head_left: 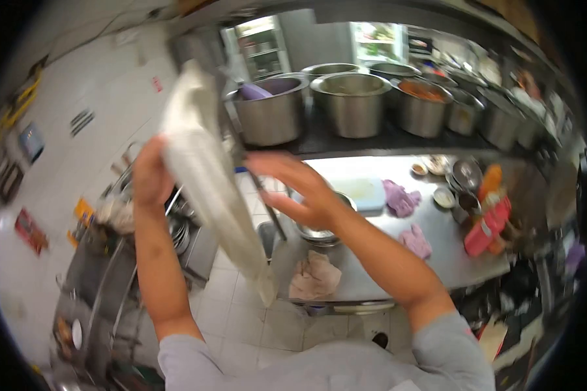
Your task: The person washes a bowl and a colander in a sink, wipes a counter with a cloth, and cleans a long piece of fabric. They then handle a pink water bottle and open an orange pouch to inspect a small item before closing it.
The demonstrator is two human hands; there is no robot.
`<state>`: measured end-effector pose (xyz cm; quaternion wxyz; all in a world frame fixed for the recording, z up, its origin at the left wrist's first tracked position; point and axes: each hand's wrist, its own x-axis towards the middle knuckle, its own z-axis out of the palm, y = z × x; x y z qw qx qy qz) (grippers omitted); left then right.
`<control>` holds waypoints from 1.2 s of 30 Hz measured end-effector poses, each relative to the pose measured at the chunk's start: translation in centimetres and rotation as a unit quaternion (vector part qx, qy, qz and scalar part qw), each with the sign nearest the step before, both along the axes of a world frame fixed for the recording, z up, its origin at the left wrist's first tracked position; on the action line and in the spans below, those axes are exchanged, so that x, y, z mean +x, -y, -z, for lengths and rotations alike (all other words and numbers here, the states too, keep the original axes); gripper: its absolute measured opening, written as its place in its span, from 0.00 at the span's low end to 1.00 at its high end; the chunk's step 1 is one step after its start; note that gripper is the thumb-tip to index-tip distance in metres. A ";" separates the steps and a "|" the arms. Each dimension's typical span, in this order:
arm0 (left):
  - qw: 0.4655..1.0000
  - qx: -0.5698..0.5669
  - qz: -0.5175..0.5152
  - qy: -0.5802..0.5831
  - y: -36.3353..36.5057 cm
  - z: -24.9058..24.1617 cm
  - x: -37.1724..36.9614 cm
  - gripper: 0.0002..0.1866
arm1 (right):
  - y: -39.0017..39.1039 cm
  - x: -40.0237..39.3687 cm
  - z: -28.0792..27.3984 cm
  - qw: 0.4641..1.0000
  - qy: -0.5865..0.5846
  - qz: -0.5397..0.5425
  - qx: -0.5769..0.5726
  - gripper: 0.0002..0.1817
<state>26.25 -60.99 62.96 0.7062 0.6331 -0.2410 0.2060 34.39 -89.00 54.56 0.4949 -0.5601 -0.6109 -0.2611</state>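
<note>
A long off-white folded cloth (205, 169) is raised upright in front of me, leaning so its lower end hangs toward the steel table. My left hand (151, 173) is closed around its left edge, near the upper part. To the right of the cloth, my right hand (300, 192) has its fingers stretched and apart, slightly smeared by motion, with nothing in them. Under that hand, a metal bowl (318, 234) is partly hidden on the table. A crumpled beige rag (315, 276) lies at the table's front left corner.
Large steel pots (352, 107) line a dark shelf over the steel table (385, 257). Purple cloths (402, 198), a pale cutting board (365, 193) and a pink bottle (488, 228) lie or stand on the table. At left is a stove (104, 280) with pans.
</note>
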 end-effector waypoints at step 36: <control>0.986 -0.143 0.006 -0.088 4.8 8.0 5.7 0.24 | -19.0 3.4 1.7 0.910 -0.347 -0.142 0.177 0.40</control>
